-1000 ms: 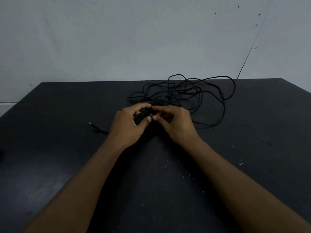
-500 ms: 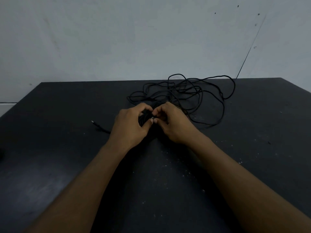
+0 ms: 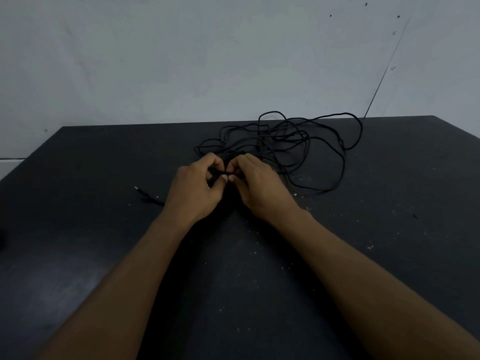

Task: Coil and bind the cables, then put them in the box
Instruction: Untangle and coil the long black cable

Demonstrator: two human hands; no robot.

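Head view: left hand (image 3: 193,188) and right hand (image 3: 255,184) both pinch a black cable (image 3: 306,149) with curled fingers (image 3: 215,162). Loose loops lie tangled on the dark tabletop (image 3: 389,229) behind them.

**Hidden, cropped or too dark to read**

Cannot see the stretch of black cable (image 3: 281,139) gripped between left hand (image 3: 193,189) and right hand (image 3: 255,185): covered by curled fingers, black against the black table (image 3: 78,229). Cannot tell whether coiled or bound there. Cannot count separate cables in the tangle at 1 o'clock from the hands. Lost under the left wrist: the lead from the small plug (image 3: 141,190) at 9 o'clock, too small to name its type. Cropped at 6 o'clock by the bottom edge: both forearms. Cropped left, right and bottom: the table. Cut by the left edge at 9 o'clock: a dark shape (image 3: 2,239), unreadable.
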